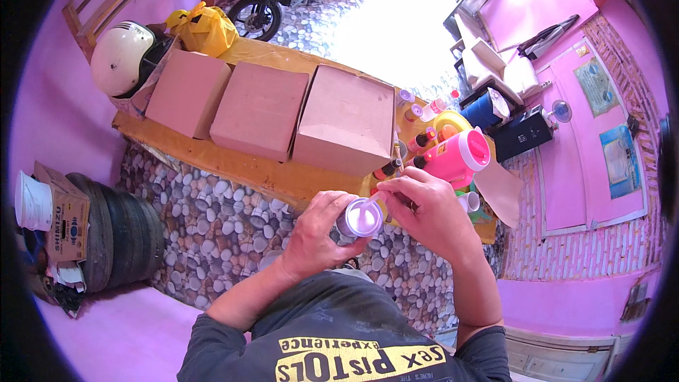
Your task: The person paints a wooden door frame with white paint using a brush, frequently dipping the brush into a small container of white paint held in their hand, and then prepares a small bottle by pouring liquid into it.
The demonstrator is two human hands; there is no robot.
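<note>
My left hand point(315, 233) is closed around a small round container point(364, 222) with a pale purple-white rim, held upright just in front of my body. Its inside looks whitish; I cannot tell what the contents are. Between the thumb and fingers of my right hand point(430, 211) is a thin pale stick point(370, 201), possibly a small spoon handle. The stick slants down over the container's far edge, and its lower tip is hard to make out. Both hands are just off the near edge of the yellow-covered table point(265, 182).
Three brown cardboard boxes point(345, 119) stand in a row along the table, beside a white helmet point(122, 56) and a yellow plastic bag point(205, 28). At the right end are a pink jug point(456, 158), dark sauce bottles point(417, 143) and a white cup point(469, 201). Stacked tyres point(124, 233) stand left.
</note>
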